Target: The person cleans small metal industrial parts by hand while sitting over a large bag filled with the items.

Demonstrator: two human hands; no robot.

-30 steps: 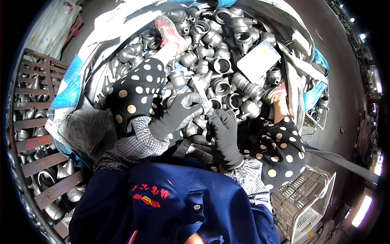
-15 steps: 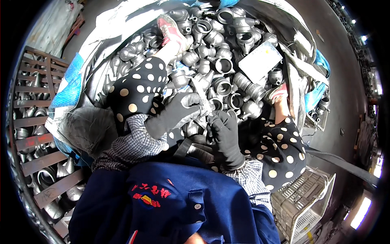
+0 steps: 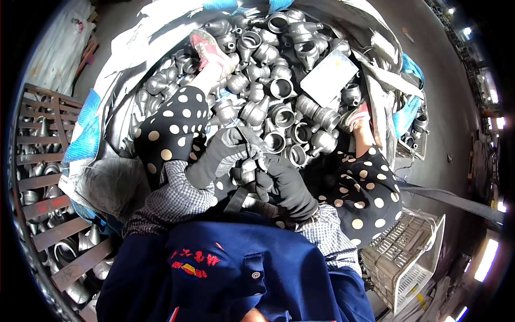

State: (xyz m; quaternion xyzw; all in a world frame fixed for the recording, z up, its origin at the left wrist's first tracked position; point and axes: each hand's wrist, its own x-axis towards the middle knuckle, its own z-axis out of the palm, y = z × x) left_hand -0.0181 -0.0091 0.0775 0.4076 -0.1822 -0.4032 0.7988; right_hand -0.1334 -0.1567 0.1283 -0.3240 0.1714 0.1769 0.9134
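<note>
Both my hands wear dark grey gloves and meet low in front of me, over a pile of grey metal castings. My left hand is closed on a thin strip, seen almost edge-on and pointing up past the fingers. Close on its right, my right hand has its fingers curled inward. A small metal casting shows between the hands, against the right fingertips. Where strip and casting meet is partly hidden by the gloves.
A large white woven bag with blue straps surrounds the castings and my legs. A pale flat board lies on the pile. At left stands a rusty metal crate of castings; at right, a plastic basket.
The view has shifted slightly, moving the scene left. The strip has turned from its broad side to nearly edge-on. My right hand has dropped a little and tilted leftward; the small casting now shows between the hands.
</note>
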